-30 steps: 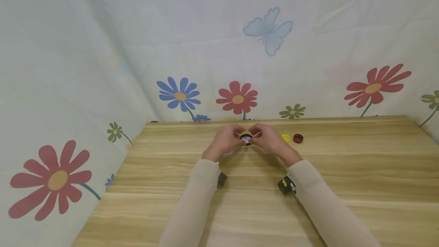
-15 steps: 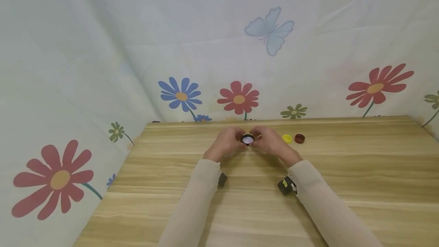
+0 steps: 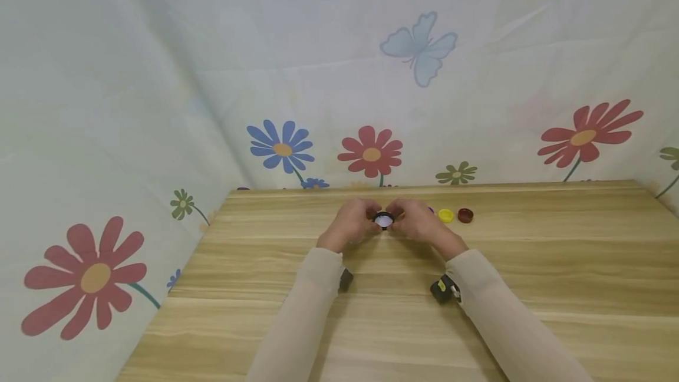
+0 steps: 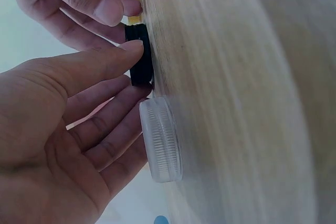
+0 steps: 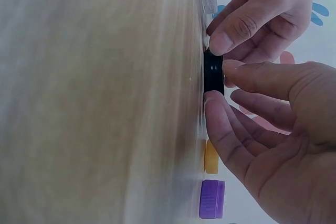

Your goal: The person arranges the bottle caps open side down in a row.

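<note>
A round black cap [image 3: 384, 221] with a whitish inside lies low over the wooden table, between my two hands. My left hand [image 3: 351, 223] pinches its left side; in the left wrist view the thumb lies on the black cap [image 4: 139, 66] and the other fingers spread behind. From the other side my right hand [image 3: 418, 220] grips the edge between thumb and fingertips, as the right wrist view shows around the black cap [image 5: 213, 74]. Close to the left fingers stands a clear ribbed lid [image 4: 161, 139], mostly hidden behind the left hand in the head view.
Right of the hands sit a yellow cap [image 3: 445, 216] and a dark red cap [image 3: 465, 216]. A purple cap [image 5: 211, 199] stands by an orange-yellow cap [image 5: 211, 157] in the right wrist view. A flower-printed cloth [image 3: 318, 75] hangs behind the table [image 3: 382, 323].
The black cap has come slightly lower and nearer, and the thumbs have moved off its inside to its edge. A bit of purple now shows past the right hand.
</note>
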Available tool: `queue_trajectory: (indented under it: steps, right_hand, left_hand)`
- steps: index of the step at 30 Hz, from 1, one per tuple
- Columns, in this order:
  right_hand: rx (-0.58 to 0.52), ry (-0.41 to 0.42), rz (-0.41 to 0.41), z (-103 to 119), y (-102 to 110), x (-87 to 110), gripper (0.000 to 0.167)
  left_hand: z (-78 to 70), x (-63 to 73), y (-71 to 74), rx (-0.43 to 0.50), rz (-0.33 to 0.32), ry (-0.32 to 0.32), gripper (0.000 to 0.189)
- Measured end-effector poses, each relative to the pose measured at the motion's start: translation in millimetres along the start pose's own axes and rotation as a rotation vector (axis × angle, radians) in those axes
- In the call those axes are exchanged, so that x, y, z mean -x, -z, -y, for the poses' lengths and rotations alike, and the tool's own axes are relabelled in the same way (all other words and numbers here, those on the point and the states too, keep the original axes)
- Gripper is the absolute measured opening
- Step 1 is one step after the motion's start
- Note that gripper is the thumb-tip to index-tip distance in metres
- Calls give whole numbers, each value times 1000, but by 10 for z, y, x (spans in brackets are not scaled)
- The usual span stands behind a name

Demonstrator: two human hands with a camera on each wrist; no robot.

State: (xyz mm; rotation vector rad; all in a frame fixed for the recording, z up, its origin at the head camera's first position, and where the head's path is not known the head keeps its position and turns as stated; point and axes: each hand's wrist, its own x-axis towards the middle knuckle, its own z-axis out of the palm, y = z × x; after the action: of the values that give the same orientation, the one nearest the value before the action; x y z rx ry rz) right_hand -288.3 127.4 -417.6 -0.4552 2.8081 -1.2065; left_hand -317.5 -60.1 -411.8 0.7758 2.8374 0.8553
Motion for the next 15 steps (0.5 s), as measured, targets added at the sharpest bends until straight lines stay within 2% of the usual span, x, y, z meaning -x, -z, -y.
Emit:
queue_trajectory:
  steps: [6,10,15]
  right_hand:
    - [7,-8,7,6,-6,5,34]
    - [5,-29,5,15,7,20,34]
    - [-15,-3,-9,12,36,31,31]
  left_hand:
    - [12,11,4,11,15,-6,34]
    - [42,24,13,35,29,-43,29]
    - [67,43,38,61,37,-76,24]
